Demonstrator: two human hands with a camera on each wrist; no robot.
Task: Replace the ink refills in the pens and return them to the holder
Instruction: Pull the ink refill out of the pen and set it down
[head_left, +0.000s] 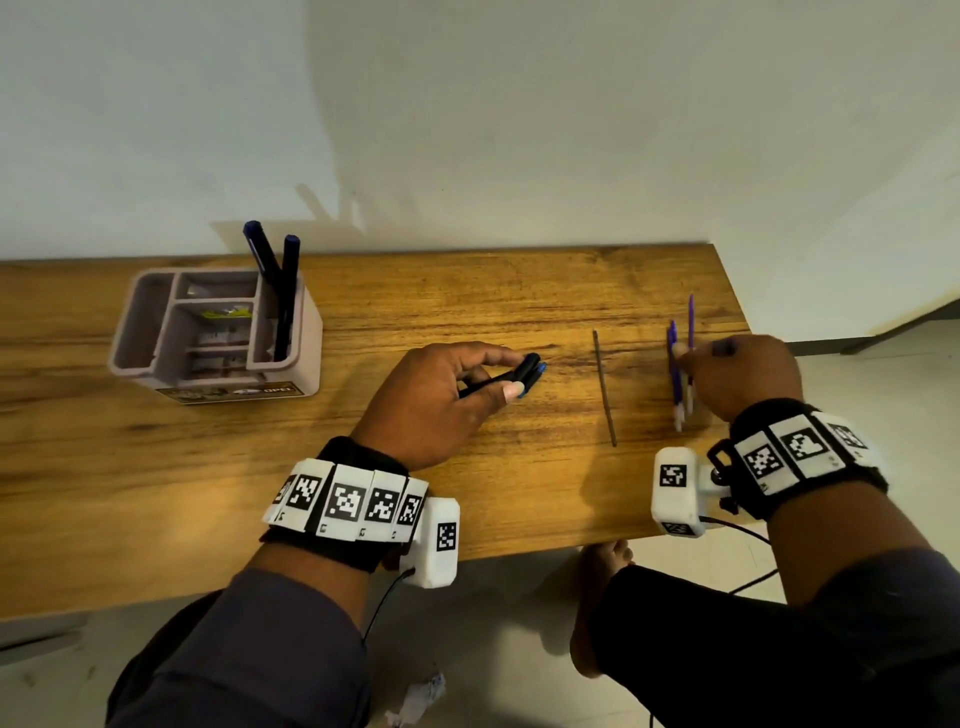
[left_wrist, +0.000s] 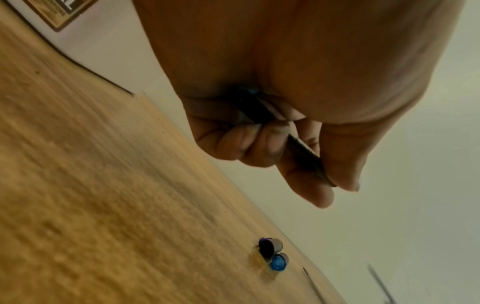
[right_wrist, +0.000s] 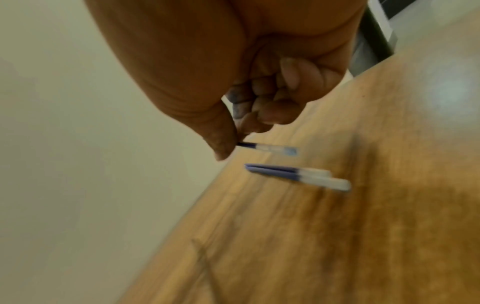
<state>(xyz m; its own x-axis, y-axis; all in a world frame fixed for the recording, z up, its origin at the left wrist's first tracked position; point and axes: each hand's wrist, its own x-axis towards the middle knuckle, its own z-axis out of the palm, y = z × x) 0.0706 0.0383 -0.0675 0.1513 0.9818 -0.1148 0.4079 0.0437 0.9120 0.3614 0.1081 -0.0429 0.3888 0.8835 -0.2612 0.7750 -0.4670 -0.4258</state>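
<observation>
My left hand (head_left: 511, 373) (left_wrist: 335, 191) grips a dark pen barrel (head_left: 483, 383) (left_wrist: 303, 148) between thumb and fingers, low over the table. Two small dark caps (head_left: 532, 364) (left_wrist: 271, 248), one with a blue end (left_wrist: 279, 264), lie on the wood just past its fingertips. My right hand (head_left: 685, 358) (right_wrist: 235, 142) pinches a purple refill (head_left: 691, 327) (right_wrist: 270, 148) near the table's right end. Two more purple refills (head_left: 675, 384) (right_wrist: 298, 176) with white tips lie beside it. The grey pen holder (head_left: 306, 332) stands at the far left, with two dark pens (head_left: 285, 301) upright in it.
A thin dark refill (head_left: 605, 389) lies on the wooden table (head_left: 363, 301) between my hands. The holder's other compartments hold small packets (head_left: 218, 338). A white wall runs behind the table. The table's right edge is just past my right hand, and its front edge is under my wrists.
</observation>
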